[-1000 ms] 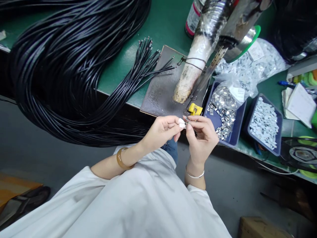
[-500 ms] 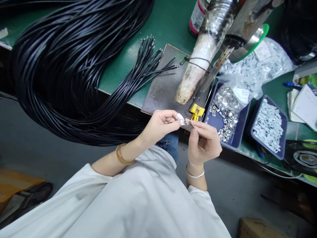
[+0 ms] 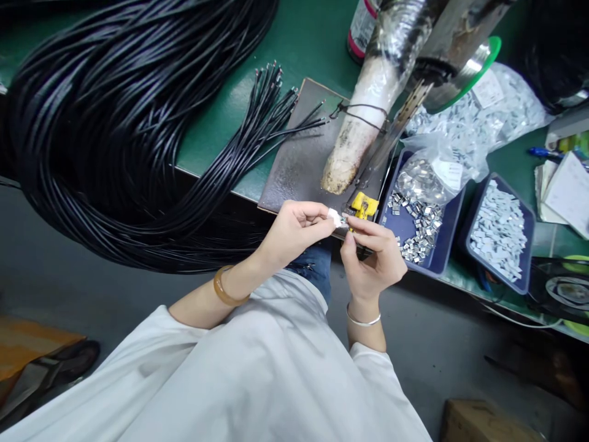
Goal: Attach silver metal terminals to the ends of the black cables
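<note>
My left hand (image 3: 304,230), with white tape on a fingertip, is closed in a pinch at the table's front edge. Opposite it, my right hand (image 3: 373,255) is closed too, thumb and fingers together. Between the fingertips shows a tiny metallic part (image 3: 343,221); which hand bears it is too small to tell. Just behind my fingers is a yellow piece (image 3: 365,205) on the dark plate (image 3: 299,156). A blue bin (image 3: 442,248) with small metal clips stands right of my right hand. Left of the plate, a bundle of black cables (image 3: 225,166) reaches over its edge.
A fume pipe wrapped in plastic (image 3: 356,123) slants down over the plate. At the right are a second bin of pale pieces (image 3: 499,230), plastic bags (image 3: 488,110), papers (image 3: 570,193) and a black reel (image 3: 568,291). A can (image 3: 361,31) stands behind.
My two hands have come closer together, the right one moving slightly left. The small metallic part is now more covered by the fingertips. The view has shifted a little.
</note>
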{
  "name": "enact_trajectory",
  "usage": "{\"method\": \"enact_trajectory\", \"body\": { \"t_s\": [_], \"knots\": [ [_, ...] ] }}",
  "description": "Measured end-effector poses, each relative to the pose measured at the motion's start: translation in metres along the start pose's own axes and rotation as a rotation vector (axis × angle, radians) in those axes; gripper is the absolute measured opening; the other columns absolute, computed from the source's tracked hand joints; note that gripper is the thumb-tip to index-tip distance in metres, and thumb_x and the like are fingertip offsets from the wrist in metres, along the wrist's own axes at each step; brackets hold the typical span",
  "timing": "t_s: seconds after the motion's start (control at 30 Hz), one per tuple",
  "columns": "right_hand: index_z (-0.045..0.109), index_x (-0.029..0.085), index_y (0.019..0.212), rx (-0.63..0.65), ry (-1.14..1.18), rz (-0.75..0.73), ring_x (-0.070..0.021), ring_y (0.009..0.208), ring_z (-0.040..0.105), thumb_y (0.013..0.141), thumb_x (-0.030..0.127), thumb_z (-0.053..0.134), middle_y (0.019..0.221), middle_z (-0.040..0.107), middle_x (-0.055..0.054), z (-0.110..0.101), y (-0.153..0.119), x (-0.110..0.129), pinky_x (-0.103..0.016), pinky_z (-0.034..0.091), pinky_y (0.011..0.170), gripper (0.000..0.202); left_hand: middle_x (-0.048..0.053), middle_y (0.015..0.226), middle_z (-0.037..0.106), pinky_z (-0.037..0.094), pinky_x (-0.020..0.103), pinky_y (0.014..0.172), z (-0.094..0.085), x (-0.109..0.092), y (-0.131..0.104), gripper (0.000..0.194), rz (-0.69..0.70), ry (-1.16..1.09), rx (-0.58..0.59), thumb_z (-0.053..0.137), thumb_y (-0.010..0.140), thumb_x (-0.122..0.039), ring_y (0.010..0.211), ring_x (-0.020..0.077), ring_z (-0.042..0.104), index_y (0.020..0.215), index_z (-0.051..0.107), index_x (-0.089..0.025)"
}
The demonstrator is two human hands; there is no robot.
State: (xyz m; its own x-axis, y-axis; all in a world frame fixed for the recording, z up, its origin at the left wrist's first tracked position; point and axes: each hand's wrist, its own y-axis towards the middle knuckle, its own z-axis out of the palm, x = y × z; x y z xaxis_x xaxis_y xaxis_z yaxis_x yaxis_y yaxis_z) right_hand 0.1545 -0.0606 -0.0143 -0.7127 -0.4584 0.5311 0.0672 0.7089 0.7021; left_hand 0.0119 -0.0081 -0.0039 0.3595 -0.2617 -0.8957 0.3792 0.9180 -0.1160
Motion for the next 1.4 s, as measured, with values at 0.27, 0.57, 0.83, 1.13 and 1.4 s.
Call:
{"method": "enact_trajectory", "body": {
  "t_s": [0.27, 0.57, 0.83, 1.13, 1.4],
  "knots": [
    [0.061, 0.021, 0.091, -0.034, -0.112, -0.059, -0.0143, 0.091, 0.074, 0.08, 0.003, 0.069, 0.102, 0.077, -0.004, 0.005, 0.002, -0.003, -0.027, 0.062, 0.079, 0.022, -0.001, 0.061, 0.063, 0.041, 0.018, 0.056, 0.003, 0.0, 0.004, 0.008, 0.067, 0.182, -0.114, 0.068, 0.07, -0.018, 0.057, 0.007, 0.052, 0.065, 0.069, -0.012],
    [0.061, 0.021, 0.093, 0.002, -0.045, -0.006, -0.0161, 0.095, 0.073, 0.083, 0.005, 0.067, 0.104, 0.075, -0.004, 0.005, 0.007, -0.004, -0.031, 0.063, 0.08, 0.02, -0.001, 0.062, 0.064, 0.044, 0.018, 0.057, 0.006, -0.004, 0.007, 0.01, 0.081, 0.177, -0.113, 0.065, 0.072, -0.019, 0.059, 0.0078, 0.054, 0.065, 0.066, -0.012],
    [0.062, 0.021, 0.092, -0.007, -0.038, -0.011, -0.0158, 0.094, 0.073, 0.082, 0.004, 0.069, 0.104, 0.075, -0.004, 0.005, 0.011, -0.003, -0.032, 0.065, 0.08, 0.021, -0.004, 0.055, 0.055, 0.039, 0.016, 0.051, 0.008, -0.006, 0.009, 0.01, 0.116, 0.162, -0.119, 0.066, 0.071, -0.018, 0.052, 0.0051, 0.045, 0.063, 0.063, -0.013],
    [0.06, 0.02, 0.091, -0.007, 0.013, 0.006, -0.0155, 0.096, 0.073, 0.08, 0.002, 0.068, 0.107, 0.074, -0.005, 0.004, 0.012, 0.001, -0.03, 0.066, 0.08, 0.022, -0.004, 0.055, 0.052, 0.035, 0.017, 0.048, 0.007, -0.007, 0.009, 0.011, 0.1, 0.195, -0.116, 0.067, 0.072, -0.021, 0.051, 0.005, 0.041, 0.064, 0.064, -0.013],
    [0.062, 0.022, 0.091, 0.023, -0.059, 0.011, -0.0164, 0.092, 0.074, 0.084, 0.008, 0.067, 0.101, 0.075, -0.002, 0.002, 0.011, -0.002, -0.033, 0.063, 0.08, 0.017, -0.005, 0.053, 0.044, 0.028, 0.02, 0.047, 0.004, -0.004, 0.006, 0.01, 0.082, 0.264, -0.112, 0.066, 0.073, -0.02, 0.05, 0.0056, 0.035, 0.065, 0.063, -0.015]
  ]
}}
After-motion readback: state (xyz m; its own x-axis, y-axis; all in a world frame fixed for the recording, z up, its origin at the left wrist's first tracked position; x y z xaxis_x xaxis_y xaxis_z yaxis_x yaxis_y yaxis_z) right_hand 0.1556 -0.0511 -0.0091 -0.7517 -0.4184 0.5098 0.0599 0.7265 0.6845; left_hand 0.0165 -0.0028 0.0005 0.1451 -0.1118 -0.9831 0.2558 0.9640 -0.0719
